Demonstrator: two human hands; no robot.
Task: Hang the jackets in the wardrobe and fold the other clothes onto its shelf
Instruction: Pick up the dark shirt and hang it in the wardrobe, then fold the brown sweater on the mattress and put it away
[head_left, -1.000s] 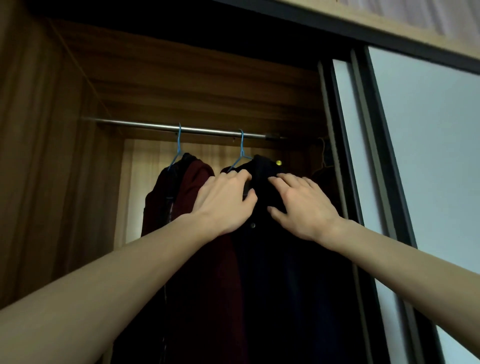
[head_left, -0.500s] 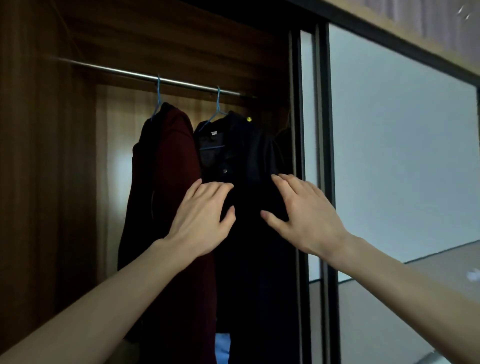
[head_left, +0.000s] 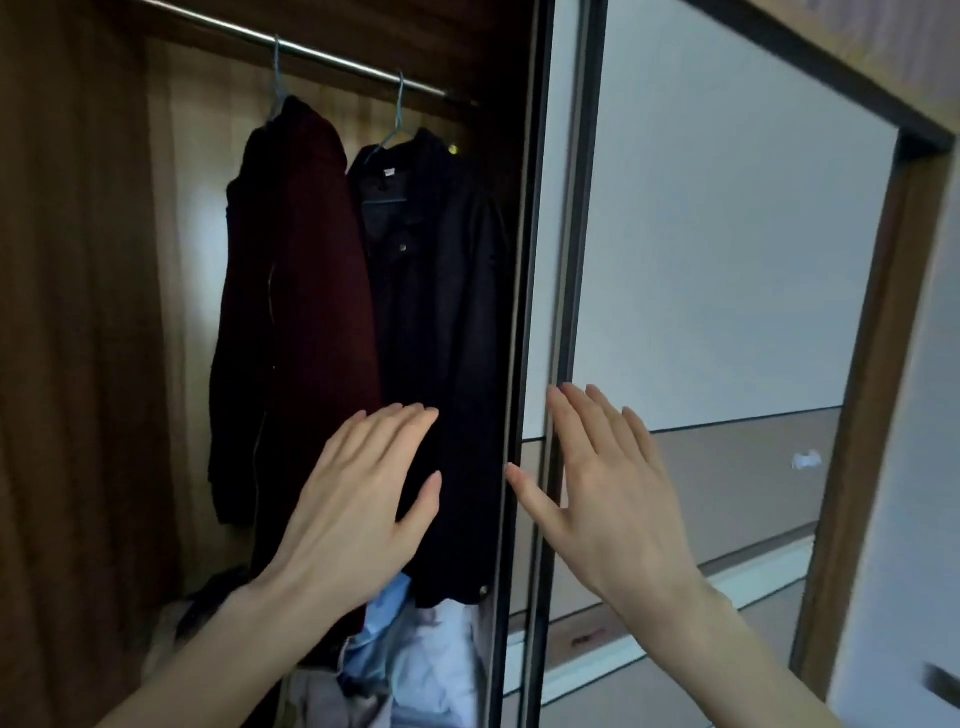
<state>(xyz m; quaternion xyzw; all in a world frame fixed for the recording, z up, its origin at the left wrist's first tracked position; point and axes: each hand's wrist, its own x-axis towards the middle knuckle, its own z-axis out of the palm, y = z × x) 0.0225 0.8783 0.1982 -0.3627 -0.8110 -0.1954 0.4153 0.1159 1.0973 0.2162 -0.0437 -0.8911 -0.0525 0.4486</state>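
Observation:
Two jackets hang on blue hangers from the metal rail (head_left: 332, 57) inside the wooden wardrobe. The dark red jacket (head_left: 306, 291) is on the left, the black jacket (head_left: 447, 312) on the right, next to the door frame. My left hand (head_left: 358, 509) is flat and open in front of the lower part of the black jacket; whether it touches the cloth is unclear. My right hand (head_left: 608, 493) is open too, fingers spread, in front of the sliding door's edge. Neither hand holds anything.
A pile of light blue and pale clothes (head_left: 415, 654) lies at the bottom of the wardrobe under the jackets. The sliding door (head_left: 727, 234) with its dark frame (head_left: 535, 312) stands to the right. The wardrobe's wooden side wall (head_left: 67, 312) is on the left.
Both hands have come off the black jacket's collar and dropped lower and to the right. The view has tilted down, and the clothes pile now shows.

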